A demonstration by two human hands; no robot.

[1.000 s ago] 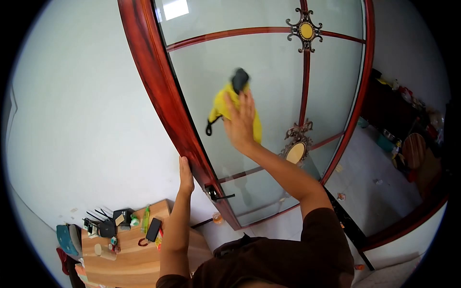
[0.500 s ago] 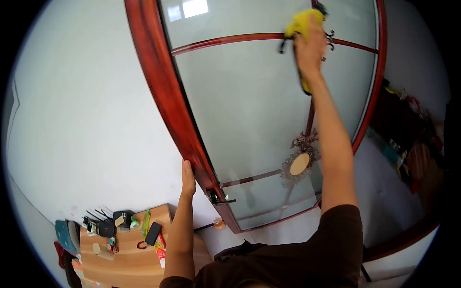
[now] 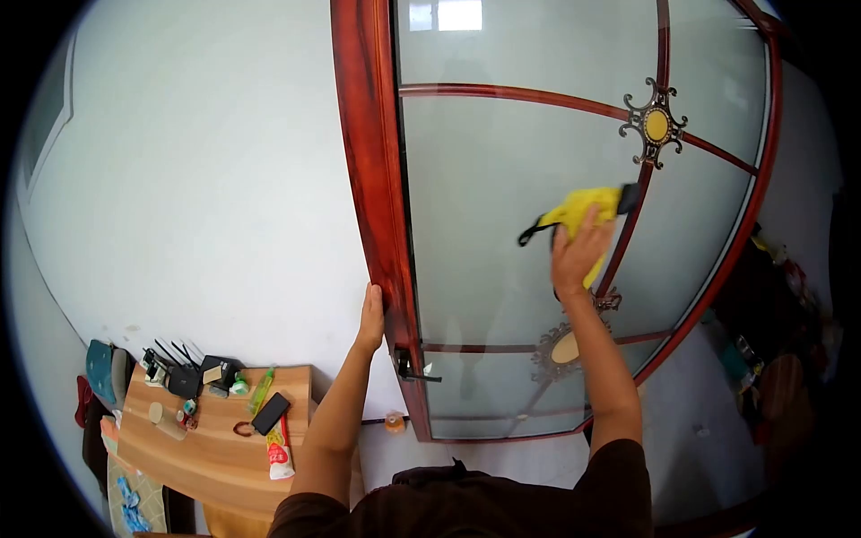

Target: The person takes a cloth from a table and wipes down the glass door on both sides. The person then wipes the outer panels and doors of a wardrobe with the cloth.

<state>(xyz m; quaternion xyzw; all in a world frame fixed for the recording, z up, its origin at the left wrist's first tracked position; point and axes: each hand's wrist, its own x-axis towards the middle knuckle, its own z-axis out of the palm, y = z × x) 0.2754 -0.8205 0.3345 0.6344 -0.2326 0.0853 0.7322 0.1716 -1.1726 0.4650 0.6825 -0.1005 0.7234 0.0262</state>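
A glass door (image 3: 502, 215) with a reddish-brown wooden frame stands in front of me. My left hand (image 3: 371, 318) holds the frame's outer edge, a little above the black door handle (image 3: 408, 366). Against the glass, my right hand (image 3: 581, 255) presses a yellow cloth (image 3: 587, 206) with black edging and a black loop. The cloth lies beside a vertical bar, below a metal ornament (image 3: 657, 125) with a yellow centre. Lower down, a second oval ornament (image 3: 565, 347) is close to my right forearm.
On the left, a wooden desk (image 3: 211, 448) carries a phone (image 3: 271, 412), a black router (image 3: 186, 381), a green bottle (image 3: 261, 390) and a red-and-white packet (image 3: 279, 453). An orange-coloured jar (image 3: 395, 422) stands on the floor by the wall. Dark, cluttered items (image 3: 762, 359) are at the right.
My right hand has moved the cloth down the glass, from over the upper ornament to below it. My left hand stays on the door edge. The view has shifted.
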